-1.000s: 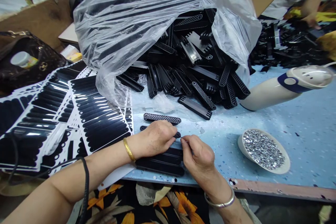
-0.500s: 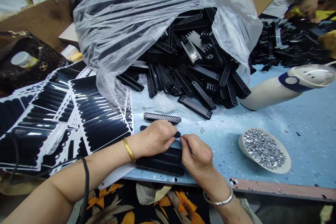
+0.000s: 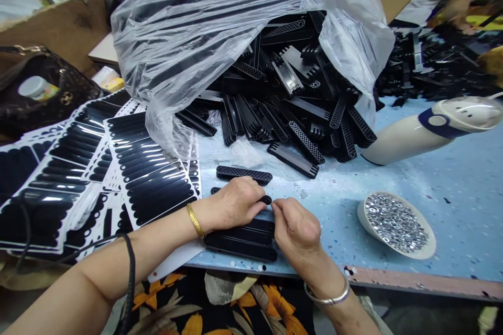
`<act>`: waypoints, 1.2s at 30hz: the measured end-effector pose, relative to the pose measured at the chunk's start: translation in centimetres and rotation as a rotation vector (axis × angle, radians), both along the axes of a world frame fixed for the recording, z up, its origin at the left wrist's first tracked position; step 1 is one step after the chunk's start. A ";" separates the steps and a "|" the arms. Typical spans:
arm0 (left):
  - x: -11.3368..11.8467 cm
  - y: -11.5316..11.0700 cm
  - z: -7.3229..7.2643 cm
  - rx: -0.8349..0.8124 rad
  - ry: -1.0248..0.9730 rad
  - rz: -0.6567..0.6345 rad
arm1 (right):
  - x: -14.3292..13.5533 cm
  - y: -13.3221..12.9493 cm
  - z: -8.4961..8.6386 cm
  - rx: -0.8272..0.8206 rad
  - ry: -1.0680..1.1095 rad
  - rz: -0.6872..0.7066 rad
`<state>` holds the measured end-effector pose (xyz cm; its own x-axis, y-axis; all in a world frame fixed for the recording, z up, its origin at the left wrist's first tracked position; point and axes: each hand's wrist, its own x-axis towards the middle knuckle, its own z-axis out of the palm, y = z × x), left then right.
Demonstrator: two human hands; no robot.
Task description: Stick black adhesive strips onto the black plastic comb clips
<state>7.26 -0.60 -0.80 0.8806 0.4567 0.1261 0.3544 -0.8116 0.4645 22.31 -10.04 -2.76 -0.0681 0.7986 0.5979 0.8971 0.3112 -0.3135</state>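
My left hand (image 3: 233, 204) is closed around a long black plastic bar (image 3: 266, 200) with rounded ends, holding it just above the table; the hand covers its middle. At the bar's right end, my right hand (image 3: 296, 227) is pinched, thumb against fingers. Whatever lies in that pinch is too small or hidden to make out. Several more black bars (image 3: 241, 247) lie side by side under my hands near the table edge. Just beyond my left hand rests a black bar with a crosshatched face (image 3: 243, 174).
A clear plastic bag (image 3: 176, 26) spills black slotted parts (image 3: 294, 159) across the back. Sheets of black stickers (image 3: 149, 167) overlap at left. On the right stand a white bowl of small metal pieces (image 3: 395, 225) and a cream bottle-shaped object (image 3: 404, 138). Another person's hand (image 3: 458, 15) is at far right.
Both hands stay in nearly the same place, still meeting at the bar's right end. The whole view has shifted very slightly; nothing was let go.
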 end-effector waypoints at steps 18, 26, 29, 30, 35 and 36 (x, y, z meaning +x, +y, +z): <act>-0.2 0.1 -0.4 0.027 -0.054 -0.043 | 6.5 -1.0 -1.2 -0.048 -0.171 -0.225; -0.1 0.1 -0.3 0.029 -0.036 -0.031 | 3.2 0.5 1.5 -0.141 0.171 -0.070; -0.1 0.0 -0.3 0.043 -0.019 -0.017 | 1.6 1.2 1.5 -0.267 0.351 -0.021; 0.0 0.0 -0.3 0.044 -0.013 -0.013 | 1.3 1.4 1.4 -0.304 0.396 -0.021; 0.0 -0.1 -0.5 0.006 -0.014 -0.008 | 1.0 1.8 0.8 -0.495 0.615 -0.080; -0.1 0.0 -0.4 -0.016 -0.031 -0.003 | 0.9 1.9 0.7 -0.518 0.641 -0.093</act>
<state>7.19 -0.64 -1.18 0.8778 0.4560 0.1465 0.3369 -0.8052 0.4880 23.26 -8.13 -2.07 0.2405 0.9692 0.0528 0.5106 -0.0801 -0.8561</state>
